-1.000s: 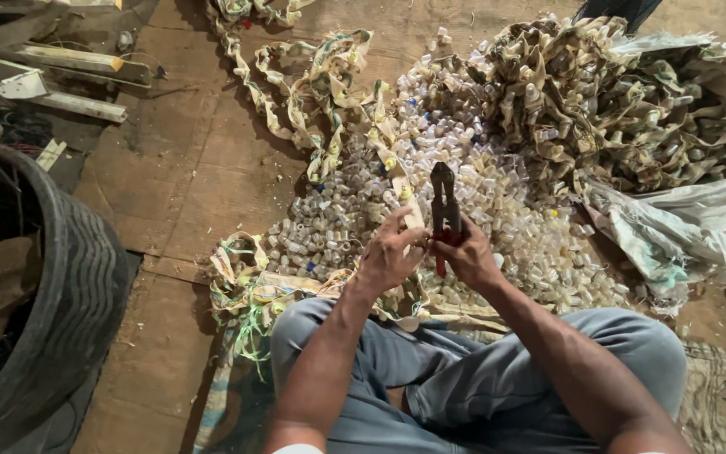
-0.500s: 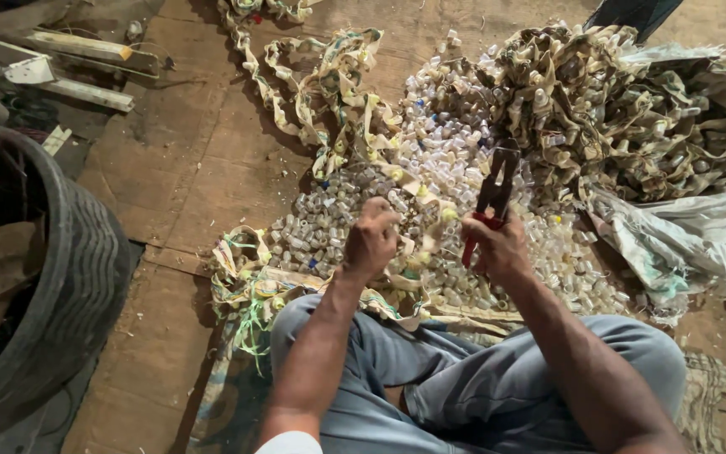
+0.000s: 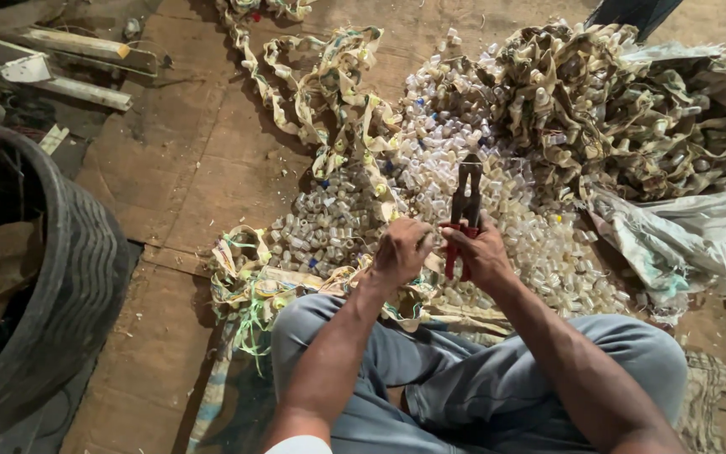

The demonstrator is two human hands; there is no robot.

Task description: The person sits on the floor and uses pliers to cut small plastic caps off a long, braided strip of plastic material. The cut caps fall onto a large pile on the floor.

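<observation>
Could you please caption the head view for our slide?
Seated person's right hand grips red-handled metal pliers, left hand beside them, above a heap of small clear plastic caps.

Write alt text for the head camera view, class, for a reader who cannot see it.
A seated person's right hand grips red-handled pliers pointing away, beside the closed left hand, over a heap of small clear plastic caps. Crumpled printed strips pile up behind, and a black tyre stands at the left on the wooden floor.

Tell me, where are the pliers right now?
In the head view, the pliers stand near the middle, gripped by the right hand, jaws pointing away over the pile of small clear caps, with the left hand just beside.
</observation>
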